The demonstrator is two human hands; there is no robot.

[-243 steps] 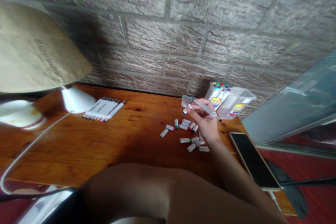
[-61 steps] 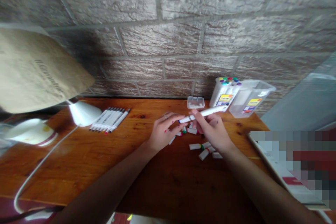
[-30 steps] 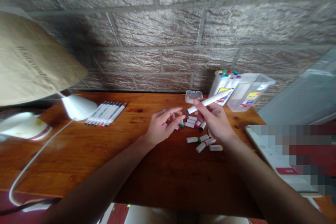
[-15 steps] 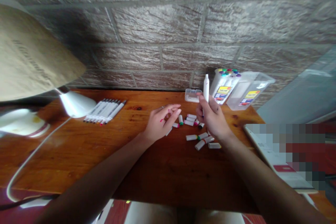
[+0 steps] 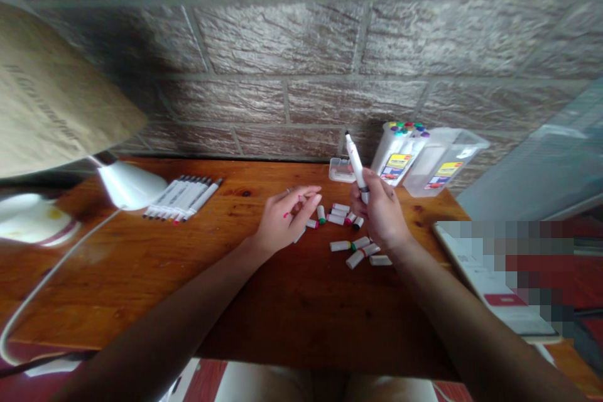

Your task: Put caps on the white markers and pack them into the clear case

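Observation:
My right hand (image 5: 382, 207) is closed around a white marker (image 5: 355, 160) pointing up and leaning left. The marker's upper end has a dark tip, and a dark band shows by my fingers. My left hand (image 5: 287, 217) hovers above the table on the left, its fingers loosely bent and the thumb a little apart. I see nothing in it, though the palm side is hidden. Pink marks show on its skin. Between and below the hands lie several loose white marker caps with coloured ends, among them a green-ended cap (image 5: 321, 213) and an orange-banded cap (image 5: 362, 255).
Several white markers (image 5: 183, 196) lie in a row on the wooden table (image 5: 155, 282). At the back stand a clear case of markers (image 5: 398, 154), an open clear case (image 5: 440, 166) and a small clear lid (image 5: 340, 169). A lamp (image 5: 127, 185) stands left, a booklet (image 5: 490, 282) lies right.
The marker in my right hand has turned from upright to leaning left, and its dark tip now shows. My left hand keeps nearly the same pose. The view has shifted slightly.

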